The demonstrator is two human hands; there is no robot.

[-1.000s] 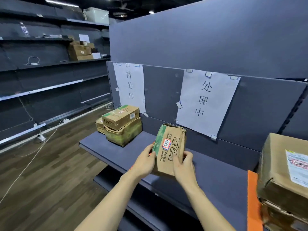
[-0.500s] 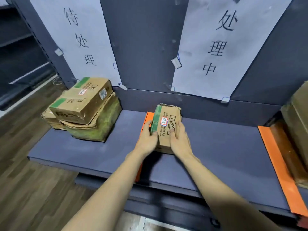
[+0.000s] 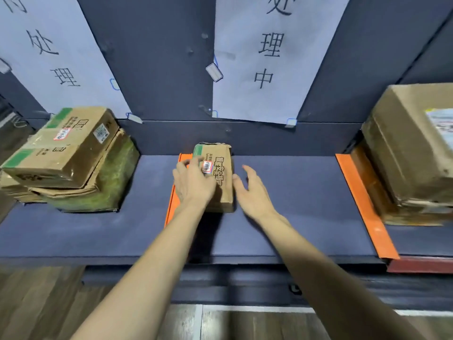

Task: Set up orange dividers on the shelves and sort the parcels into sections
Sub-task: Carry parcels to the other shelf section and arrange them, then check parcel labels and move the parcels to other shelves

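Note:
A small brown parcel [image 3: 221, 177] with a green stripe and a red-edged sticker lies on the dark blue shelf [image 3: 294, 192], just right of an orange divider [image 3: 171, 207]. My left hand [image 3: 193, 182] rests flat on the parcel's left half, fingers spread. To the right of the parcel, my right hand [image 3: 252, 190] is open and off it by a small gap. A second orange divider [image 3: 362, 204] runs front to back at the right. Above the parcel a paper sign [image 3: 272, 52] is taped to the back panel.
Stacked parcels [image 3: 71, 158] sit at the shelf's left under another paper sign [image 3: 49, 45]. A large brown box pile [image 3: 414, 153] fills the section right of the second divider. Wood floor shows below the shelf edge.
The parcel went from held upright in both hands down onto the shelf beside the divider. My right hand has since come off it and opened; the view moved closer.

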